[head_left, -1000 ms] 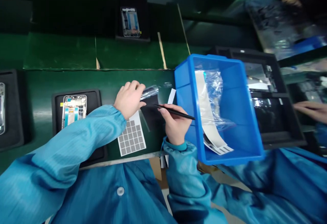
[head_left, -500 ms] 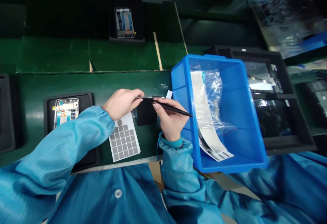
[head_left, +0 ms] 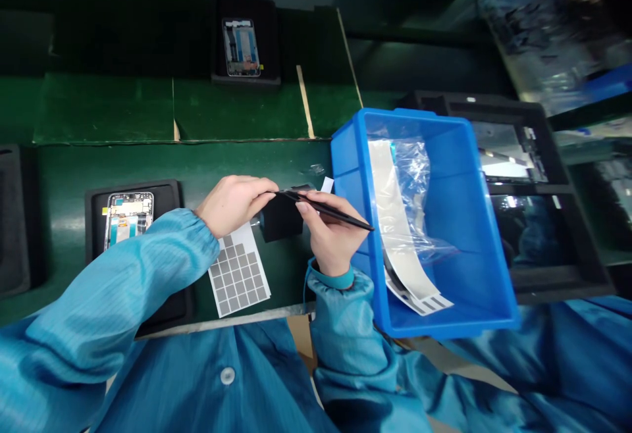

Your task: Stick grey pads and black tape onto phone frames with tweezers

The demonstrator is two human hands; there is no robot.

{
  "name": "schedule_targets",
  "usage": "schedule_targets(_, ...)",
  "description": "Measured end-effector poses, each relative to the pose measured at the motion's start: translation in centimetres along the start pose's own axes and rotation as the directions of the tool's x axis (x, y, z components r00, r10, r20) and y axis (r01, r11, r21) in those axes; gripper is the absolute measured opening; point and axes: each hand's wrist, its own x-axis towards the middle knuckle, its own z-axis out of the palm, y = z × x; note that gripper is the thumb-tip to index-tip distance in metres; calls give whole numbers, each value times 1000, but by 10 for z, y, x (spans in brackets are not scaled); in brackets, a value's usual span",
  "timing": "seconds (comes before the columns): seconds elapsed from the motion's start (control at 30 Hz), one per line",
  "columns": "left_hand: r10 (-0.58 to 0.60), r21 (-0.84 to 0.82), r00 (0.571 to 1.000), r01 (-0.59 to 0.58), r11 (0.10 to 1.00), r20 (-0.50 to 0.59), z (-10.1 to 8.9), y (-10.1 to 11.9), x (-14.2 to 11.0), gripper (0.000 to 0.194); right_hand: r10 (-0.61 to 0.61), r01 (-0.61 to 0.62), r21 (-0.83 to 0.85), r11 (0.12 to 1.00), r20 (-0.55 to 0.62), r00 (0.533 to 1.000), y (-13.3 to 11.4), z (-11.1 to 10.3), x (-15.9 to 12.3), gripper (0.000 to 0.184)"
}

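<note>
My right hand (head_left: pixel 338 242) is closed around black tweezers (head_left: pixel 343 214), holding them like a pen with the tip pointing left. My left hand (head_left: pixel 234 204) meets that tip, its thumb and fingers pinched together. What lies between those fingertips is too small to make out. Below my left hand is a white sheet of grey square stickers (head_left: pixel 240 275), partly covered at its top by the hand. A dark block-like object (head_left: pixel 282 221) stands on the green bench under the tweezers, its upper part hidden.
A blue bin (head_left: pixel 486 222) with plastic bags and strips stands at right. Black trays (head_left: pixel 548 235) with screens lie beyond it. An opened phone (head_left: pixel 129 212) sits in a black tray at left, another phone (head_left: pixel 241 48) on the raised shelf. Another person's blue sleeve (head_left: pixel 553 360) shows lower right.
The pale thin edge seen between my left fingertips and the tweezers now looks dark. My left hand has tilted slightly, and both hands stay close together at the tip.
</note>
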Motion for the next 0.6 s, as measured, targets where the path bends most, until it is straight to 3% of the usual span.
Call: schedule_targets(0.6, 23, 2, 1000, -23, 1000, -4, -2, 1, -1, 20, -78, 77, 8, 997, 39, 996, -3, 6, 0, 13)
